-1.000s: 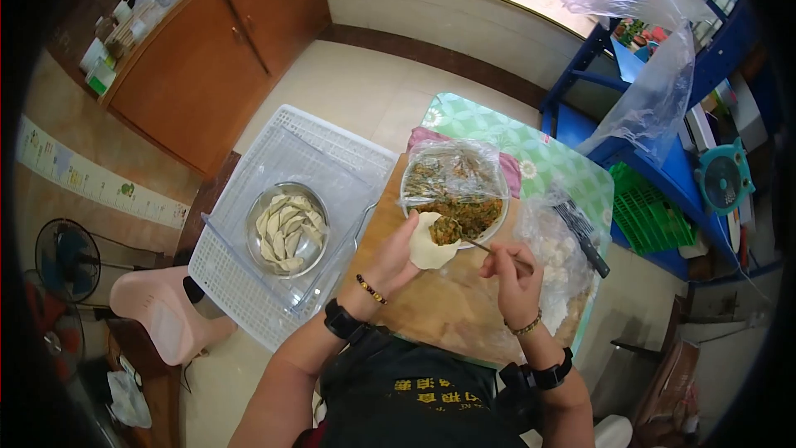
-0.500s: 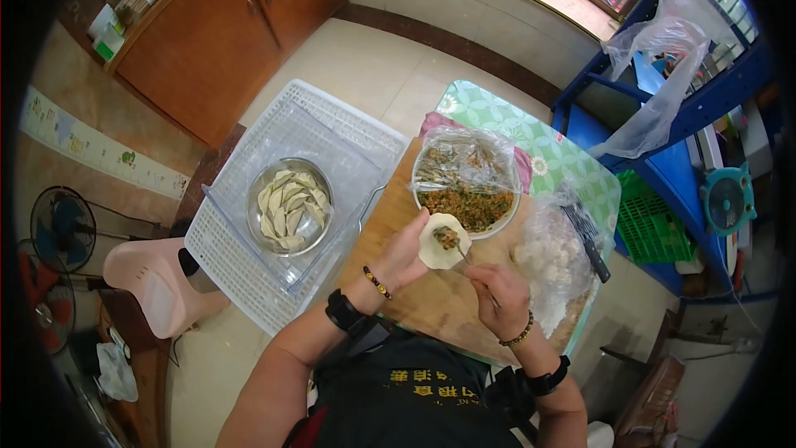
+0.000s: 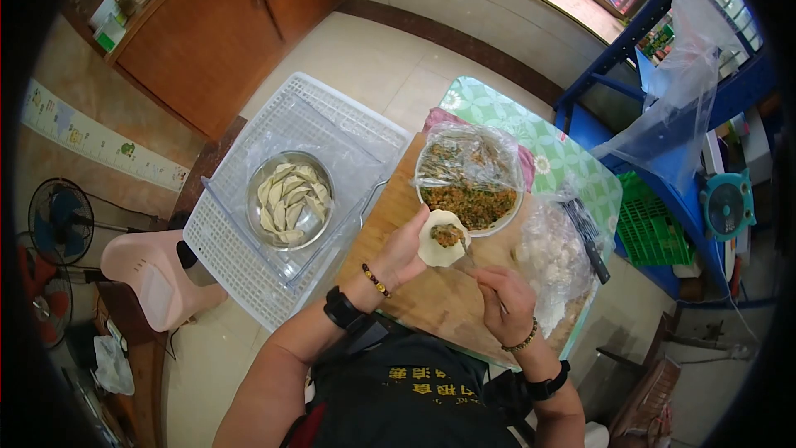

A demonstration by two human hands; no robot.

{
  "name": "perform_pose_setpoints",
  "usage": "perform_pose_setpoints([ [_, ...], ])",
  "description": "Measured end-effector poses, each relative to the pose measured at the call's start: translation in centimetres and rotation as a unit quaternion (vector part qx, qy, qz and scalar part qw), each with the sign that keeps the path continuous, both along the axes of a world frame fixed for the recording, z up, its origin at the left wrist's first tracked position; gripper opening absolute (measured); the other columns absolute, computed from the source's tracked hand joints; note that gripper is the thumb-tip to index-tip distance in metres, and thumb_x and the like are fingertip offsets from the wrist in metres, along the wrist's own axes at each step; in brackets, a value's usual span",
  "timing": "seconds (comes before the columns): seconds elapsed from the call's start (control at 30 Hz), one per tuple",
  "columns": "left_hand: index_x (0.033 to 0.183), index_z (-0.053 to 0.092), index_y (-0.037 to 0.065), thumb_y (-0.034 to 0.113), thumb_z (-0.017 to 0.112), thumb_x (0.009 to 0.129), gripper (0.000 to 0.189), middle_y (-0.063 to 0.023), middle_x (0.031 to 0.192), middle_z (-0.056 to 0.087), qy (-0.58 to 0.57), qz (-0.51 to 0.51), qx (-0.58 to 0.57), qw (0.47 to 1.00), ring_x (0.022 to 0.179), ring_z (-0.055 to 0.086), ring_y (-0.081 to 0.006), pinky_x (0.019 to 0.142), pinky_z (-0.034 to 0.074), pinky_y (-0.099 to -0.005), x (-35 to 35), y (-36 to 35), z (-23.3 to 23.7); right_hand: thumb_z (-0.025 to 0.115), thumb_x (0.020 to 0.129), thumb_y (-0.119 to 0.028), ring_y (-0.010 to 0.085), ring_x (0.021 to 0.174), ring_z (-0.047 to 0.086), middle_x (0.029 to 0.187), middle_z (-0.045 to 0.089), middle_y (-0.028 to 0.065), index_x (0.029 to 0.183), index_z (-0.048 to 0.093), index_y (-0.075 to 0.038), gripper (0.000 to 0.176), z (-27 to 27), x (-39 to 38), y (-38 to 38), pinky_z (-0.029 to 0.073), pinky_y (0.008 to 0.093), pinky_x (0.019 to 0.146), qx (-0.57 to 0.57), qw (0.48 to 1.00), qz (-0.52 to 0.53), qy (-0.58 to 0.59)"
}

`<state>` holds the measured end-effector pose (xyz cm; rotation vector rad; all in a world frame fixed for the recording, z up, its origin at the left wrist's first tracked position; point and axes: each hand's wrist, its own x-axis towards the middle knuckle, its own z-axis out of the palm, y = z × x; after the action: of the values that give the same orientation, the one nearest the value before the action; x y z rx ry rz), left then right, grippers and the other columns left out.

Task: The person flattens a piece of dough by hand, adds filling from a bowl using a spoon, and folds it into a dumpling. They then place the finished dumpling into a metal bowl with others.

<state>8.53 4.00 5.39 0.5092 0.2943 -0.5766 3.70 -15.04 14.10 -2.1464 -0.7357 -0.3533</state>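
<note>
My left hand (image 3: 401, 255) holds a round dumpling wrapper (image 3: 441, 245) flat on its fingers, with a lump of orange-green filling (image 3: 448, 235) on it. My right hand (image 3: 503, 299) grips a thin spoon or stick (image 3: 469, 260) whose tip lies just below the wrapper. Both hands hover over a wooden board (image 3: 431, 303). Right behind the wrapper stands a bowl of filling (image 3: 473, 195), half covered by plastic film.
A metal bowl of folded dumplings (image 3: 289, 199) sits in a white plastic crate (image 3: 249, 274) to the left. A plastic bag with dough pieces (image 3: 551, 261) and a dark knife (image 3: 585, 238) lie at the right. A pink stool (image 3: 149, 278), fans and a wooden cabinet (image 3: 207, 33) stand beyond.
The spoon carried filling from the bowl onto the wrapper, then drew back below it. The right hand moved toward my body; the left hand stayed nearly still.
</note>
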Motion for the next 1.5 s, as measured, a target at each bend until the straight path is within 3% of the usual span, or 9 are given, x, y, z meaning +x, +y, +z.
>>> perform_pose_setpoints([
  [0.13,0.136,0.04,0.004,0.046,0.023,0.104,0.055,-0.0153,0.131,0.053,-0.001,-0.013,-0.003,1.0,0.119,0.055,-0.0297,0.102,0.046,-0.0425,-0.1,0.1,0.2,0.065,0.081,0.003,0.03,0.067,0.063,0.082,0.065,0.015,0.093,0.062,-0.002,0.013,0.2,-0.4,-0.3,0.048,0.0344,0.058,0.009,1.0,0.003,0.009],
  [0.2,0.133,0.045,0.003,0.044,0.024,0.105,0.054,-0.0134,0.125,0.057,0.006,-0.012,-0.037,0.999,0.114,0.058,-0.026,0.097,0.049,-0.0404,-0.1,0.1,0.5,0.068,0.078,0.001,0.031,0.074,0.064,0.089,0.066,0.0141,0.1,0.063,-0.003,0.022,-0.5,-0.5,-0.4,0.049,0.0365,0.062,-0.003,0.999,0.034,0.025],
  [0.73,0.134,0.042,0.006,0.044,0.023,0.105,0.052,-0.0125,0.127,0.055,0.013,-0.017,-0.056,0.998,0.116,0.057,-0.0246,0.099,0.048,-0.0401,-0.8,0.5,0.2,0.067,0.08,0.001,0.0308,0.071,0.063,0.085,0.066,0.0131,0.098,0.064,-0.004,0.019,0.0,-1.2,-0.1,0.049,0.0363,0.06,-0.015,0.998,0.037,0.038],
  [0.93,0.13,0.047,-0.001,0.048,0.023,0.104,0.06,-0.0159,0.124,0.057,0.026,-0.021,-0.056,0.998,0.115,0.057,-0.0278,0.1,0.047,-0.0405,-1.4,1.2,-0.1,0.064,0.082,0.001,0.0295,0.069,0.063,0.081,0.064,0.0136,0.094,0.065,-0.003,0.013,0.4,0.3,-1.5,0.048,0.0344,0.059,0.008,0.998,-0.047,0.051],
  [1.03,0.133,0.044,-0.004,0.053,0.022,0.102,0.068,-0.0201,0.133,0.052,0.025,-0.029,-0.027,0.999,0.123,0.052,-0.0327,0.105,0.042,-0.043,-1.8,1.5,-1.0,0.06,0.088,0.0,0.0201,0.07,0.066,0.078,0.065,0.0125,0.095,0.064,0.003,0.009,-0.6,1.9,-2.1,0.05,0.0277,0.063,-0.02,0.989,-0.089,0.112],
  [1.27,0.131,0.046,-0.004,0.05,0.023,0.103,0.065,-0.0217,0.129,0.054,0.029,-0.026,-0.047,0.998,0.12,0.055,-0.0323,0.104,0.044,-0.0425,-2.2,1.9,-1.2,0.06,0.089,-0.002,0.0177,0.069,0.067,0.076,0.066,0.0117,0.097,0.065,0.003,0.011,-2.3,4.8,-2.3,0.051,0.0274,0.064,-0.017,0.985,-0.068,0.158],
  [1.33,0.129,0.048,-0.004,0.049,0.023,0.104,0.063,-0.0196,0.126,0.057,0.028,-0.026,-0.066,0.997,0.117,0.057,-0.03,0.102,0.046,-0.0409,-2.2,2.0,-1.5,0.062,0.087,-0.003,0.0289,0.076,0.068,0.084,0.066,0.0167,0.095,0.065,0.0,0.008,-2.5,5.1,-2.3,0.052,0.0334,0.064,-0.009,0.979,-0.071,0.192],
  [1.5,0.129,0.048,-0.003,0.048,0.023,0.104,0.062,-0.0186,0.127,0.057,0.048,-0.03,-0.061,0.997,0.117,0.057,-0.0298,0.102,0.046,-0.0417,-2.3,2.1,-2.2,0.063,0.087,-0.005,0.0307,0.074,0.067,0.083,0.066,0.0162,0.094,0.065,-0.002,0.008,-3.0,5.5,-2.7,0.051,0.0352,0.064,-0.026,0.982,-0.054,0.181],
])
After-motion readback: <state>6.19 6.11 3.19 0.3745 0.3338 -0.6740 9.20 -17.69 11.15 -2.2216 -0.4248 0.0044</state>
